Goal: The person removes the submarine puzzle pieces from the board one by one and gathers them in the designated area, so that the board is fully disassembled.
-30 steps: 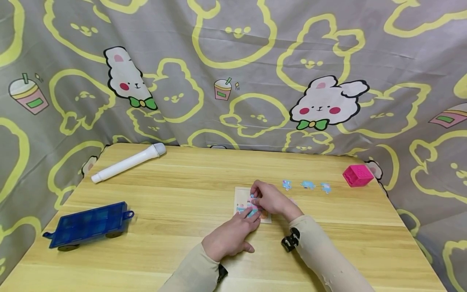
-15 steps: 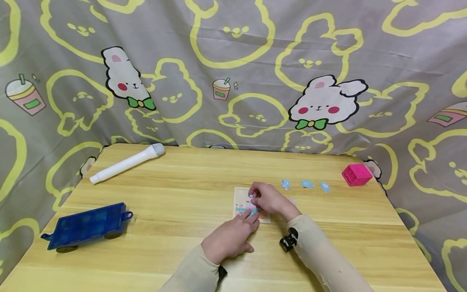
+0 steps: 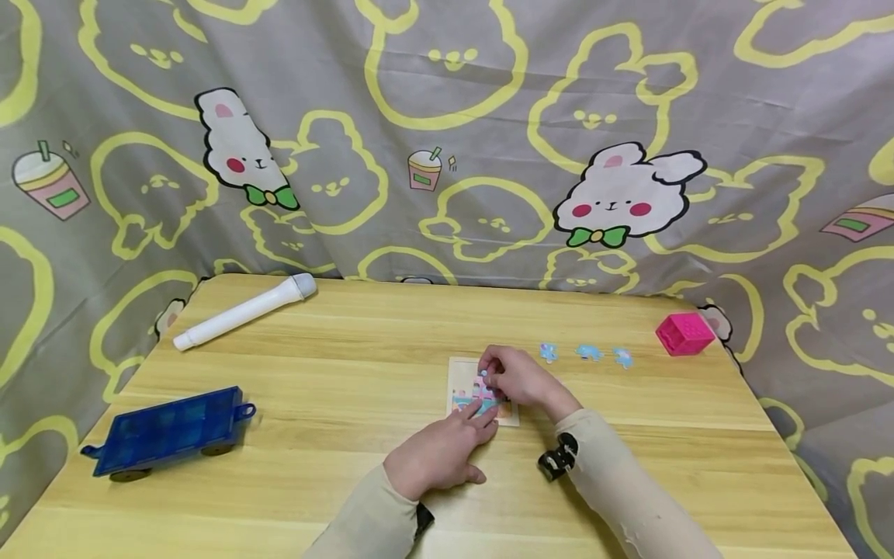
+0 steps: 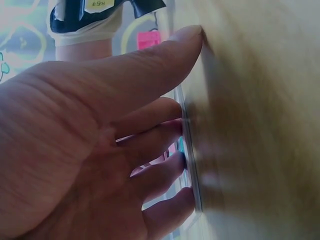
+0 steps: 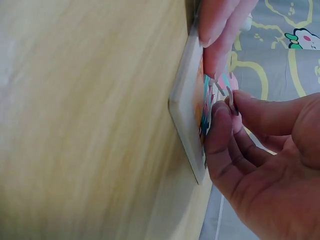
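Note:
A small puzzle board (image 3: 457, 370) with a pale frame lies on the table, partly filled with pink and teal pieces. My left hand (image 3: 440, 460) rests its outstretched fingertips on the board's near side, the thumb held apart. Over the board's upper right part, my right hand (image 3: 520, 378) pinches a puzzle piece (image 5: 231, 102) between thumb and forefinger. In the right wrist view that piece is tilted up from the board. My fingers hide much of the picture. Three loose blue puzzle pieces (image 3: 589, 353) lie in a row beyond my right hand.
A pink block (image 3: 685, 335) stands at the table's right back edge. On the left are a white microphone-shaped stick (image 3: 244, 312) and a blue wheeled toy trailer (image 3: 170, 431). A patterned curtain (image 3: 349, 155) hangs behind the wooden table (image 3: 314, 497).
My right fingers shift slightly over the board, still pinching the piece. The left hand stays almost where it was, and the loose pieces keep their places.

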{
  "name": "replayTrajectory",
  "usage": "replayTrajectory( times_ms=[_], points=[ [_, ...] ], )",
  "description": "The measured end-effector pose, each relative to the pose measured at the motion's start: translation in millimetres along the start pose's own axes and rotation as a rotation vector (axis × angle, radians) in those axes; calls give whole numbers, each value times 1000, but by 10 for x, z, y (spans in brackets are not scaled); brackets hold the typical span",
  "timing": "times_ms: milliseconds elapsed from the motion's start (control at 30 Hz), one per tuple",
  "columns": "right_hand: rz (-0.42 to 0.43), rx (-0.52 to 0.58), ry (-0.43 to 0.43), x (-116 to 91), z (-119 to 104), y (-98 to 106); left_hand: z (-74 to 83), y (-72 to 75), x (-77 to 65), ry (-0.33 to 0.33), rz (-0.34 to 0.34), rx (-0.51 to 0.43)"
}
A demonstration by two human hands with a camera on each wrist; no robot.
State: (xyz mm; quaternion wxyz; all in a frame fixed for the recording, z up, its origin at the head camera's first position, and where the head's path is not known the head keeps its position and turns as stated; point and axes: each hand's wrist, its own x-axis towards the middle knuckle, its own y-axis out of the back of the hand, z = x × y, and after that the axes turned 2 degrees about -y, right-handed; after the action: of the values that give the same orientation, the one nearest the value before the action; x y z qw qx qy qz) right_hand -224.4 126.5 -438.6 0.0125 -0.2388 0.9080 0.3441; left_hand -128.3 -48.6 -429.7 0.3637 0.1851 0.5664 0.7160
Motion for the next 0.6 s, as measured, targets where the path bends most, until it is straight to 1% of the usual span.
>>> replayTrajectory(
  times_ms=[133,267,400,600],
  points=[
    [42,-18,18,-22,8,35,-12,1,9,-4,-4,-11],
    [104,-2,25,-70,34,137,-10,7,10,-3,-3,-34],
    [128,61,27,-177,102,328,-3,4,12,12,-16,-57],
    [166,64,7,-413,321,662,4,-5,8,39,-43,-83]
  ],
)
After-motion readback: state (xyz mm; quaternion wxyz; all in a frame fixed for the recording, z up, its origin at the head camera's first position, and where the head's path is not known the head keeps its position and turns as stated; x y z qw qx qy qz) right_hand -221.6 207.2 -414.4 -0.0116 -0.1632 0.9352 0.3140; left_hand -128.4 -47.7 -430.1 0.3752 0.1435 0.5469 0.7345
